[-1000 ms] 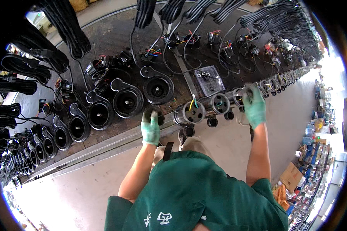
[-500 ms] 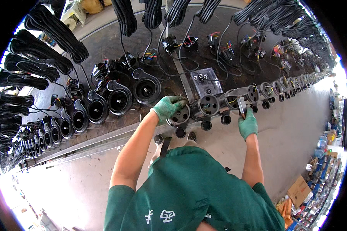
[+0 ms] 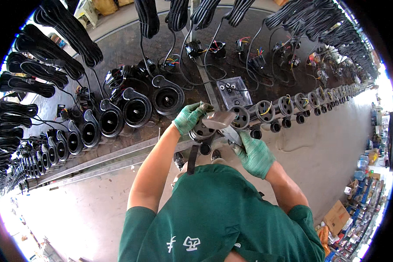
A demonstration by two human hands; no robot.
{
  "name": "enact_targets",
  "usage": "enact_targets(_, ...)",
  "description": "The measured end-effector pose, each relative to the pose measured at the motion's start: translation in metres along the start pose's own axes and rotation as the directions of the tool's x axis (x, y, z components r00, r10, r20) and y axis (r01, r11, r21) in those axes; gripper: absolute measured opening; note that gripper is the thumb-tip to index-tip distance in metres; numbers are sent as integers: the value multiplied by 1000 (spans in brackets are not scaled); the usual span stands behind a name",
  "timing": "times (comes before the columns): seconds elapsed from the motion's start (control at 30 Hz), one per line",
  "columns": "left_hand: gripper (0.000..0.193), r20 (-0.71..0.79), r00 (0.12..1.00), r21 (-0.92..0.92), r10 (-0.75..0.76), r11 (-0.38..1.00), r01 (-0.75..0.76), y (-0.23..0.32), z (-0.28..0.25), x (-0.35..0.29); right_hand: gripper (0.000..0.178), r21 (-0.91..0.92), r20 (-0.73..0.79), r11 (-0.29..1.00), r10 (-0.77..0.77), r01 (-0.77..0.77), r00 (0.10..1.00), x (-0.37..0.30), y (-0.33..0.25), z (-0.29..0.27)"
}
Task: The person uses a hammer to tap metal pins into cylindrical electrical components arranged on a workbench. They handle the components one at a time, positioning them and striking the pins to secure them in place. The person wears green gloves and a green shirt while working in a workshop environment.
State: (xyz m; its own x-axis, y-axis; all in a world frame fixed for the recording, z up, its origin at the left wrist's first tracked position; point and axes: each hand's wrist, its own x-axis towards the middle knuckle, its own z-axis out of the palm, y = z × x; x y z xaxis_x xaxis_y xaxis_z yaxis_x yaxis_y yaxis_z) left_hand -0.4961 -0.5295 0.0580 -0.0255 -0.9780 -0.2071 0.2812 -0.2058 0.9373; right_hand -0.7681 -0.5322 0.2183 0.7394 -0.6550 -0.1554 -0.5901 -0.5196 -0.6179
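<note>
My right hand (image 3: 255, 156), in a green glove, grips a hammer (image 3: 218, 119) by its grey handle. The metal head hangs over a round black housing (image 3: 198, 132) at the table's front edge; whether they touch I cannot tell. At that housing's far rim my gloved left hand (image 3: 188, 119) pinches a small piece, too small to name. The hammer hides part of the housing's holed face. Just right stands a similar housing (image 3: 239, 117) with holes in its face.
More holed housings (image 3: 265, 111) run along the edge to the right. Open black housings with hooked arms (image 3: 167, 99) line the left. A clear plastic tray (image 3: 232, 92) holds small round parts. Coiled black cables (image 3: 146, 19) hang behind, with wired motors (image 3: 193, 49) below.
My right hand has swung the hammer left and toward me, from the right-hand housings to the one by my left hand. The left hand has barely moved.
</note>
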Motion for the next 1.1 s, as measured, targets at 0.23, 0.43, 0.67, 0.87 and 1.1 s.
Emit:
enact_targets(0.23, 39, 79, 997, -77, 13, 997, -7, -16, -7, 11, 34, -283, 178, 938, 255, -199, 950, 27, 3, 32)
enact_targets(0.43, 38, -19, 998, 14, 67, 998, -67, -27, -6, 4, 40, -257, 195, 924, 336, -282, 922, 28, -13, 13)
enact_targets(0.67, 39, -49, 994, -40, 93, 995, -95, -31, -6, 10, 41, -250, 82, 945, 236, -209, 968, 33, 4, 44)
enact_targets(0.87, 43, -36, 998, -31, 44, 998, -46, -39, -8, 10, 37, -280, 165, 934, 273, -220, 948, 49, 19, 42)
enact_targets(1.1, 38, -88, 982, 34, 168, 986, -165, -29, -6, 4, 31, -180, 22, 972, 157, -151, 987, 23, -14, 27)
